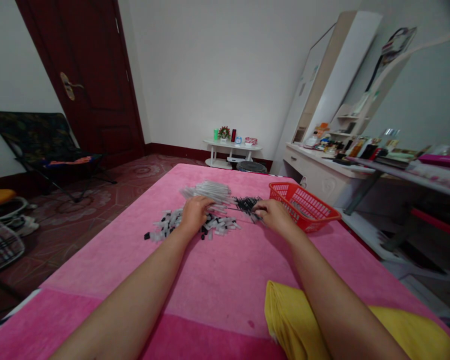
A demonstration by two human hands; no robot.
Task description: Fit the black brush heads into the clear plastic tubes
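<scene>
My left hand [195, 212] is closed, its fingers bent at the near edge of a pile of clear, pen-like plastic tubes [212, 190]. What its fingertips grip is too small to make out. Around and below it lie scattered small black and clear caps [219, 225]. My right hand [273, 212] pinches at the near right side of a heap of thin black sticks that look like pen refills [246, 203]. Its fingertips hide whatever is between them. A thin dark stick reaches from the heap toward my left hand.
A red plastic basket [303, 205] with small items inside stands right of my right hand. Yellow cloth [290, 315] lies under my right forearm. All rests on a pink-covered table [225, 280]. A dressing table [322, 165] with bottles is at the right, a folding chair [41, 140] at the left.
</scene>
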